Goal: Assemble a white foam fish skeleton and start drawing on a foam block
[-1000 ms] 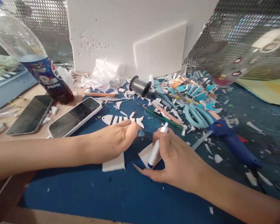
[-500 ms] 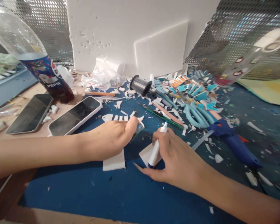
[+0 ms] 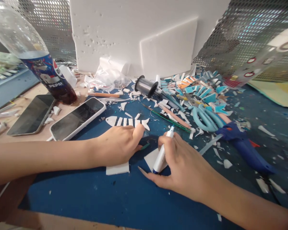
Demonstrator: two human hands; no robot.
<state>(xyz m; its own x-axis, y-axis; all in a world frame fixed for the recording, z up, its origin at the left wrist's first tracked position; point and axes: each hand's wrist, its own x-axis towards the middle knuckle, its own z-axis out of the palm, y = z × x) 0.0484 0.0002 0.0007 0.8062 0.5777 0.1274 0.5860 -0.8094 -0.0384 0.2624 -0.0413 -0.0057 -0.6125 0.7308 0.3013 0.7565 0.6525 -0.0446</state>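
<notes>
My right hand (image 3: 182, 166) is closed around a white marker pen (image 3: 162, 153) with a blue band, its tip down on a small white foam piece (image 3: 150, 158) on the blue mat. My left hand (image 3: 118, 143) rests knuckles-up on the mat with fingers curled; a small thin dark-green thing (image 3: 145, 146) shows at its fingertips, too small to name. A white foam rectangle (image 3: 117, 168) lies partly under that wrist. Just beyond the left hand, white foam bits form a fish skeleton (image 3: 127, 121).
Two phones (image 3: 78, 118) (image 3: 31, 114) lie at the left by a Pepsi bottle (image 3: 46, 75). Behind are a big foam block (image 3: 139, 35), a wire spool (image 3: 146, 85), light-blue scissors (image 3: 204, 116), a blue glue gun (image 3: 244, 145) and several coloured foam scraps.
My left hand has shifted slightly, and the clear thing seen at its fingertips earlier no longer shows; a thin green thing shows there instead. The right hand keeps the marker on the foam piece.
</notes>
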